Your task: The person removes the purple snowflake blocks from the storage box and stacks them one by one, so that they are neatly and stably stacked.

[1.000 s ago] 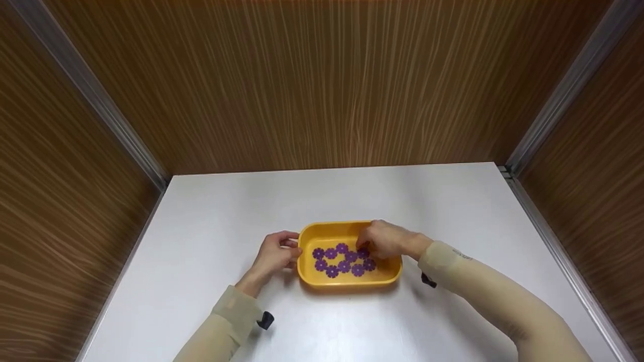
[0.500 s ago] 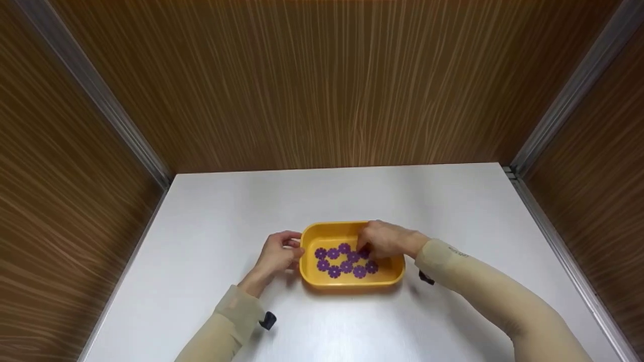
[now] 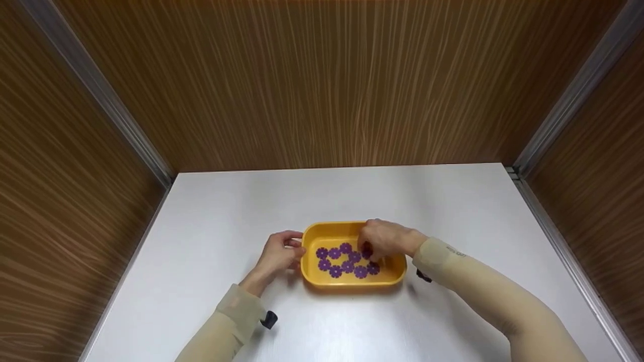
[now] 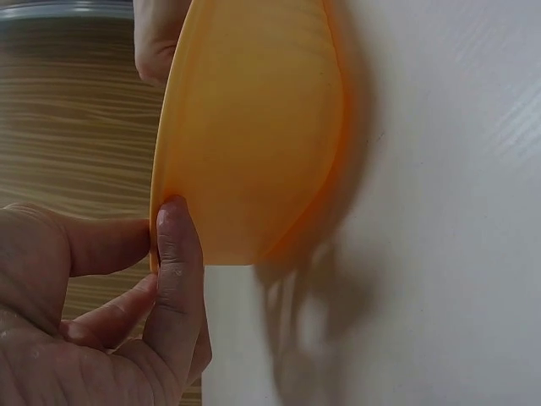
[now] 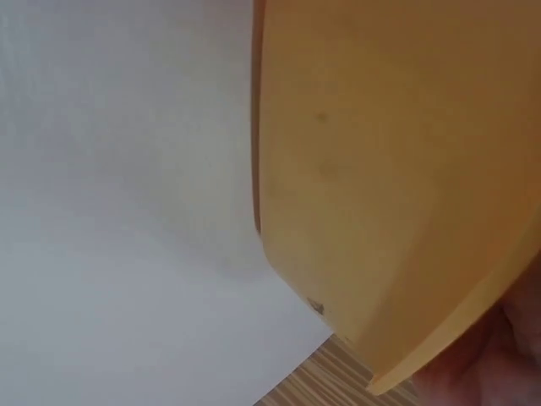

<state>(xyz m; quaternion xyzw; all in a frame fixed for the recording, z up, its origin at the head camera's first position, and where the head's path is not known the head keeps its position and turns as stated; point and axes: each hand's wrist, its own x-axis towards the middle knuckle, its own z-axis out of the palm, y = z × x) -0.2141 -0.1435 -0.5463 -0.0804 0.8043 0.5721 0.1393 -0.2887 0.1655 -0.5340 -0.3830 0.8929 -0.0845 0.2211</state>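
**Tray pinned at one end, reached into at the other**

The yellow tray sits flat on the white surface, its long side running across in front of the person. Purple flowers lie spread over its floor, mostly face up and close together, some seeming to touch; the tray's wall keeps them gathered.

The left grip is clamped on the tray's left end, a fingertip against the outer wall and another digit meeting the rim from the other side, as the left wrist view shows. That hold probably serves to stop the tray sliding while the other side is busy.

The right grip dips over the far right part of the rim, its fingers bent down beside the flowers at that end. One flower shows between the fingers and thumb, but whether it is pinched or merely touched cannot be told; the right wrist view catches mainly the tray's outer wall.

The left forearm slants up from below, palm turned toward the tray. The right forearm comes in from the lower right, elbow bent and knuckles uppermost. Pale sleeves cover both arms. Behind the surface stands a wood-grain panel.
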